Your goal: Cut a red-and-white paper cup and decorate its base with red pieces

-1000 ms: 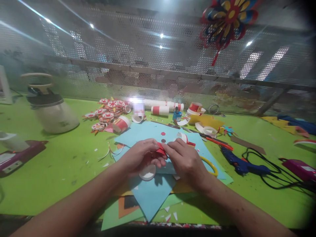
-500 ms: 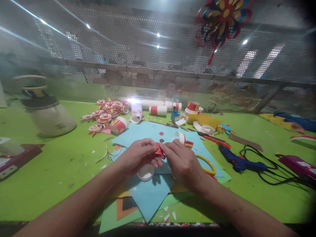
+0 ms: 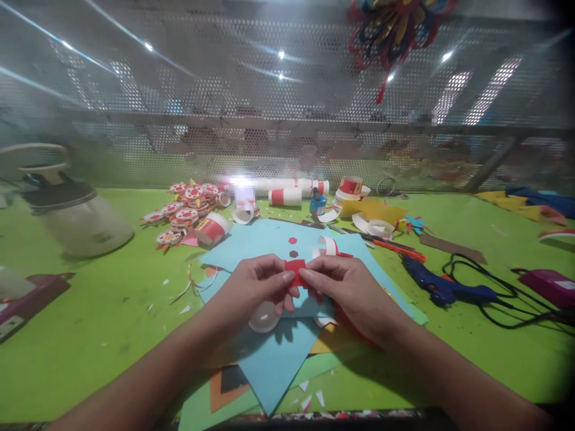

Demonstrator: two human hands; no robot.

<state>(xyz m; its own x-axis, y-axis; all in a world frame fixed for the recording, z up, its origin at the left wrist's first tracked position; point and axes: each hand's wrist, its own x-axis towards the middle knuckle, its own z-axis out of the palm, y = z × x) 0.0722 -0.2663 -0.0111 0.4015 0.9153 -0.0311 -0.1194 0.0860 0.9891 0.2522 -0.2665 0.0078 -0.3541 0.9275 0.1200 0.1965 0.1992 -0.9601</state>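
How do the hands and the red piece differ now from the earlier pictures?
The right hand has shifted slightly right. The red piece, tilted before, is now nearly level, pinched at opposite edges between both hands' fingers. The left hand still holds it; the blue glue gun stayed put.

This looks like a craft workshop: a green surface [image 3: 112, 335] holds blue paper sheets [image 3: 242, 239] at the centre, a glue gun [image 3: 442, 286] at three o'clock, heaped near-identical patterned discs [image 3: 186, 214] at ten, paper cups [image 3: 350, 187] at one.
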